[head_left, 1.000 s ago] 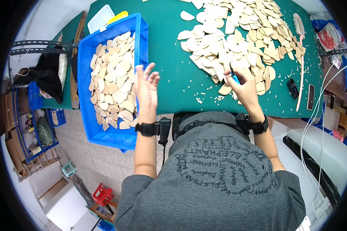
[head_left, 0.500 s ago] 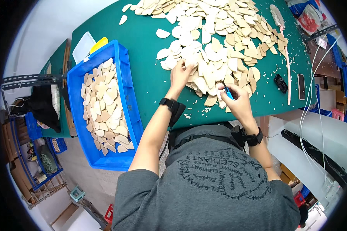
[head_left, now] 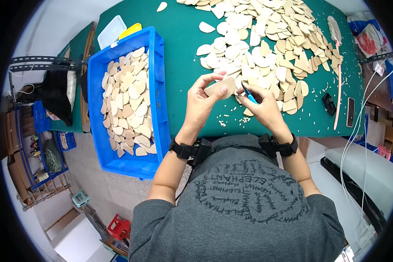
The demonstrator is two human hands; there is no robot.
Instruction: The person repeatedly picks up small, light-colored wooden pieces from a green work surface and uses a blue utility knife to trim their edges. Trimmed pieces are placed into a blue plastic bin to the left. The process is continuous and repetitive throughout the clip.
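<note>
Left fingers point(head_left: 206, 79) pinch piece point(head_left: 228, 84) — right fingers point(head_left: 248, 103), blue tool point(head_left: 251, 98).

The grey shirt point(head_left: 238, 233) carries dark lettering point(head_left: 249, 192) in a rounded patch. Some words stand in capitals, others in smaller script. The lines run at differing angles.

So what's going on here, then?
Someone's left hand holds a pale, flat piece, while the right hand grips a blue tool. The tool's tip is close to the piece; I can't tell whether they touch. A heap of similar pieces lies on the green table, and more lie in the blue bin on the left.
</note>
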